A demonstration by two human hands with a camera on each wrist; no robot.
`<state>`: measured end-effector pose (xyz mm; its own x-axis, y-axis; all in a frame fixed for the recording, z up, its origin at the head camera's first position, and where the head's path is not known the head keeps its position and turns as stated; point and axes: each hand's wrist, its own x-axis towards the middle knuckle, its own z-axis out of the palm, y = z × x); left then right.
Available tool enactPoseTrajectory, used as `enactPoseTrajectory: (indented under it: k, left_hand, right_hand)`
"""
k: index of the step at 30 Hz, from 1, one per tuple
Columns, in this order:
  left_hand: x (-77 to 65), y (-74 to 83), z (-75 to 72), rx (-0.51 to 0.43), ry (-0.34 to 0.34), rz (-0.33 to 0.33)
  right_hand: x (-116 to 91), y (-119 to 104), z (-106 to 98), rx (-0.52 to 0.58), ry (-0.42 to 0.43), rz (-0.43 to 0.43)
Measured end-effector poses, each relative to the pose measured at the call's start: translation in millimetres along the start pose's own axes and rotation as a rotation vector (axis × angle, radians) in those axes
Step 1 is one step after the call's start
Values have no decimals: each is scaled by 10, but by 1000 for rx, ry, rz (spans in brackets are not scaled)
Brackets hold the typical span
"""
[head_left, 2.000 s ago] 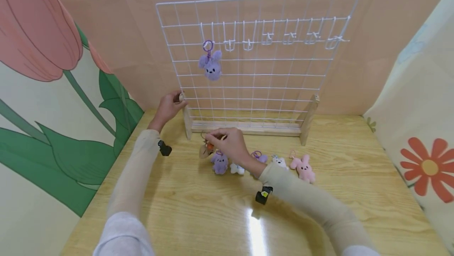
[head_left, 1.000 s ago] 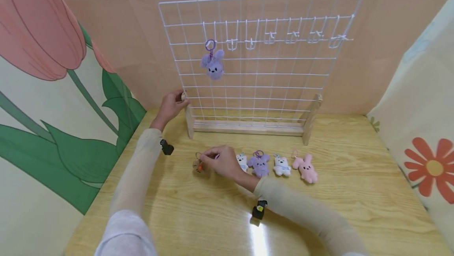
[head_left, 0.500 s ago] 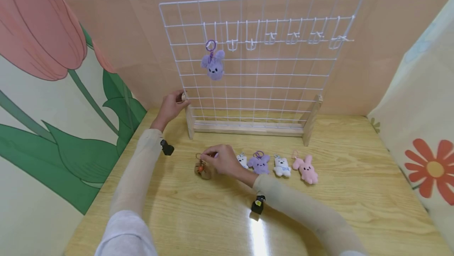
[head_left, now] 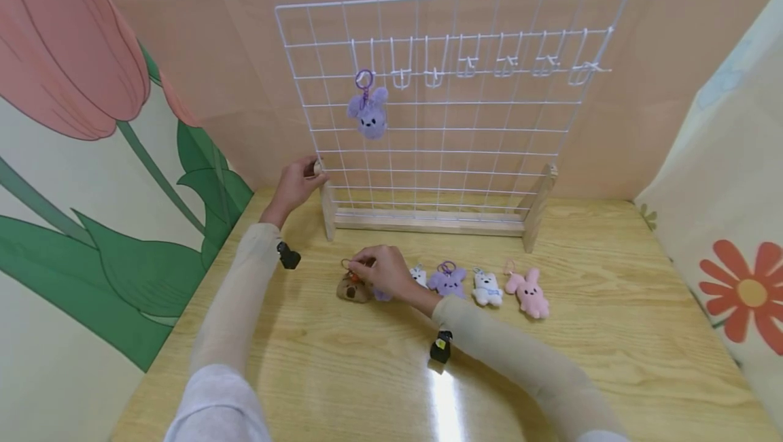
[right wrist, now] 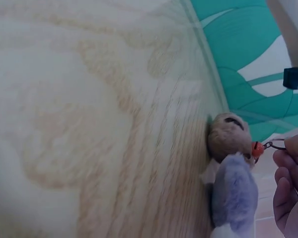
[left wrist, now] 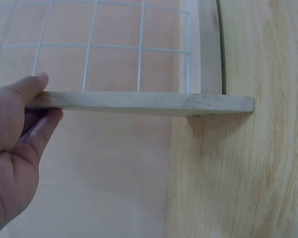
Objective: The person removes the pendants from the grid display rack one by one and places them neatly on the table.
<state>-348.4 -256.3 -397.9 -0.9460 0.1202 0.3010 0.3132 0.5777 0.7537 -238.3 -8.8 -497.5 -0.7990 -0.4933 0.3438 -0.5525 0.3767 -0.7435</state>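
Observation:
My left hand point(head_left: 296, 183) grips the top of the wooden side post point(left wrist: 139, 101) at the left end of the white wire grid rack point(head_left: 428, 128); in the left wrist view thumb and fingers lie on either side of it. With the fingertips of my right hand point(head_left: 384, 273) I pinch the metal ring point(right wrist: 278, 144) of a brown plush keychain point(head_left: 353, 290), which has an orange bead near its ring. The plush rests on the table, dark muzzle showing. Close beside it is a purple plush keychain point(right wrist: 233, 191), mostly hidden behind my right hand in the head view.
A purple plush keychain point(head_left: 370, 119) hangs from the leftmost hook; several white hooks point(head_left: 467, 66) line the grid to its right. Right of my hand lie a white plush point(head_left: 419, 275), a purple one point(head_left: 448, 282), a white bear point(head_left: 486, 288) and a pink bunny point(head_left: 531, 294).
My right hand has brought the brown plush keychain from near the rack's base towards me, down to the table's left. The plush has turned, its face now showing. My left hand stays on the post.

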Motion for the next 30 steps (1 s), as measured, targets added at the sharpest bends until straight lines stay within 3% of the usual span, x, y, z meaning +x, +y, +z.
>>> enactPoseTrajectory:
  k: [10,20,30]
  left_hand:
    - [-20,-4,-5,-5,-11,-27]
    - [-10,-7,1,14,-13,-10]
    - [-6,21,2,9,-13,-18]
  right_hand:
    - [40,108,27,-76,-50,39]
    - [53,173,28,-160,-87,63]
    - [72,173,-44,-103,-64,65]
